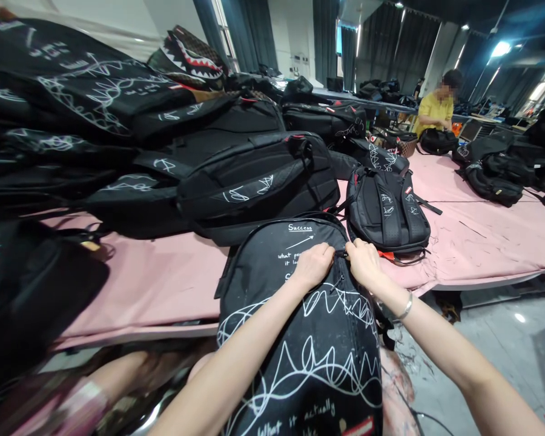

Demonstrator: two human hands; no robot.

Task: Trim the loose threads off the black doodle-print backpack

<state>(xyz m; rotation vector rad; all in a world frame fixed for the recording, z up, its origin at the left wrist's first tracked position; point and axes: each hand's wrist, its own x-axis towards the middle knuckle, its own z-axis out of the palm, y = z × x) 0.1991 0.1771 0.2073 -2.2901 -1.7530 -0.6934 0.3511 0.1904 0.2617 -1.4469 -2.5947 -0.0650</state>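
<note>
We are gripping an arch-topped black backpack [300, 330].
Our left hand [317, 264] and right hand [363, 261] are pinching its rim at one o'clock; white scribbles [320, 360] are looping below.

Shiny silver bracelet [406, 306] round right wrist, forearms [454, 357] bare, fingers [327, 251] bare
</note>
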